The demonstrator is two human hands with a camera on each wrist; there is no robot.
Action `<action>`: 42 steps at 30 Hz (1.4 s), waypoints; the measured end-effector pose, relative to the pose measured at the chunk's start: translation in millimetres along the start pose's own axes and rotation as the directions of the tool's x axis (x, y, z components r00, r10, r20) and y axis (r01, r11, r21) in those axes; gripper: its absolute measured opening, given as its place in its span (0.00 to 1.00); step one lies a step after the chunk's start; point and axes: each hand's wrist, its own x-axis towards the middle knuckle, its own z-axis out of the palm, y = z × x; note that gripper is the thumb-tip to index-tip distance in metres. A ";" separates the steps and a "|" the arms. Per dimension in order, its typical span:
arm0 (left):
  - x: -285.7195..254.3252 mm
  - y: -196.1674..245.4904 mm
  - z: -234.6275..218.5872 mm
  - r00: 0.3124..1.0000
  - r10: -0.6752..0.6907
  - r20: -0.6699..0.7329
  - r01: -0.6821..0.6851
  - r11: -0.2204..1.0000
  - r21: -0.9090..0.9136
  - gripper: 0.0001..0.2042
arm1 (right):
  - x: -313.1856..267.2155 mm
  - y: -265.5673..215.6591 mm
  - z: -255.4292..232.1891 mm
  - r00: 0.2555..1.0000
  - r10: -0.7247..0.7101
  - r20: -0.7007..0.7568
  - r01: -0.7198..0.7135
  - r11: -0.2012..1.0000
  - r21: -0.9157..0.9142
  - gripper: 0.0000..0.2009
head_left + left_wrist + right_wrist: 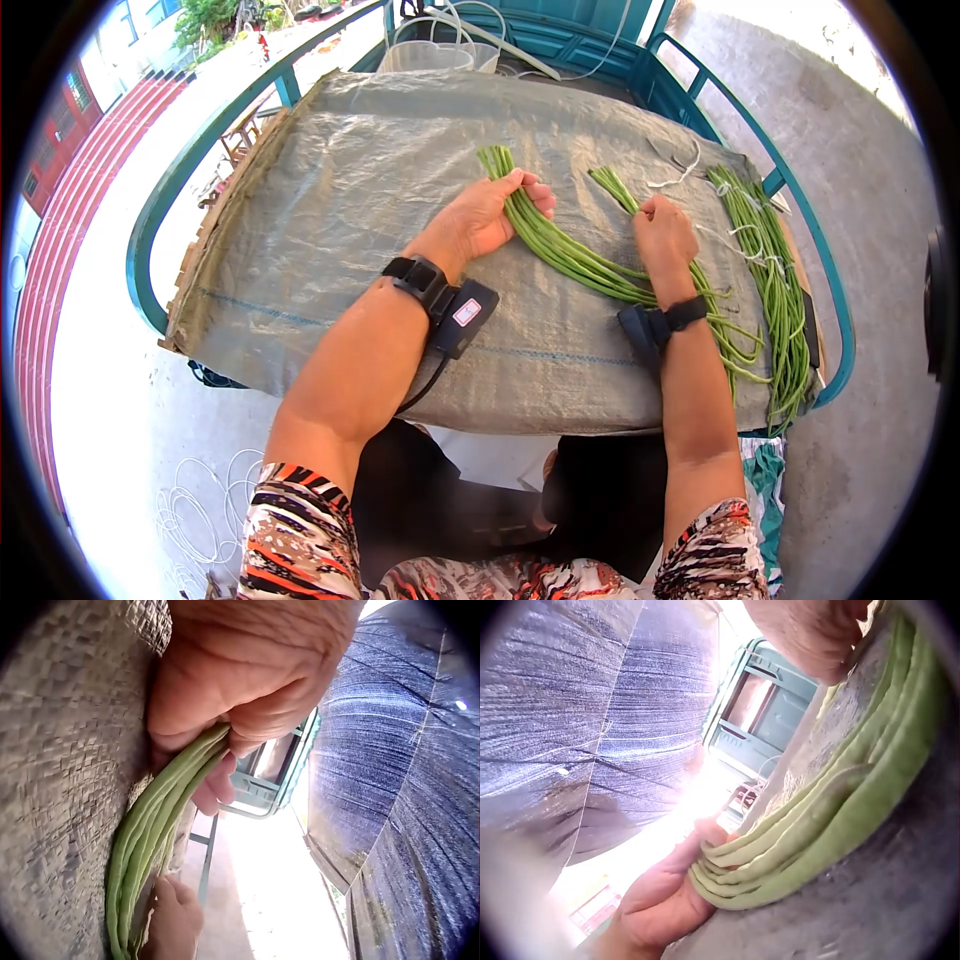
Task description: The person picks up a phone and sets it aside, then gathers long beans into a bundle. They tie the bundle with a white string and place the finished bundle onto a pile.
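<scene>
One bunch of yardlong beans point(562, 252) slants from the left hand point(480, 220) towards four o'clock, the right hand point(667, 235) lying at three. Left wrist view: the left grip pinches the bunch. Right wrist view: cannot tell whether the right grip holds anything.

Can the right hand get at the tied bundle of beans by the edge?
Probably yes: the tied bundle lies close to the right hand, with only low string between them. That hand appears to grip loose beans, so it may need to release them.
</scene>
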 end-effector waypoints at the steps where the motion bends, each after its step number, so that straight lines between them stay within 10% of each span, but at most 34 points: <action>1: -1.8 0.4 2.5 1.000 -0.004 -0.007 0.004 1.000 -0.005 0.10 | 0.0 -2.4 -2.4 1.000 0.024 0.007 -0.024 0.998 0.053 0.07; 5: -5.6 1.8 8.6 1.000 -0.012 -0.016 0.012 1.000 -0.021 0.10 | 4.5 0.4 13.5 0.991 -0.120 -0.054 0.130 0.829 0.544 0.07; 14: 1.6 -0.5 0.5 0.999 0.013 0.039 -0.014 1.000 0.021 0.13 | -30.8 -57.6 -11.8 0.901 -0.432 0.039 0.251 0.593 0.765 0.08; 38: 3.9 -1.1 -6.3 0.999 0.020 0.037 -0.019 1.000 -0.019 0.10 | -40.8 -69.9 -13.3 0.837 -0.526 0.153 0.295 0.668 0.683 0.07; 42: 2.2 -0.6 -3.9 0.999 0.017 0.029 -0.017 1.000 -0.007 0.10 | -31.7 -58.4 -8.3 0.914 -0.400 0.066 0.313 0.800 0.511 0.09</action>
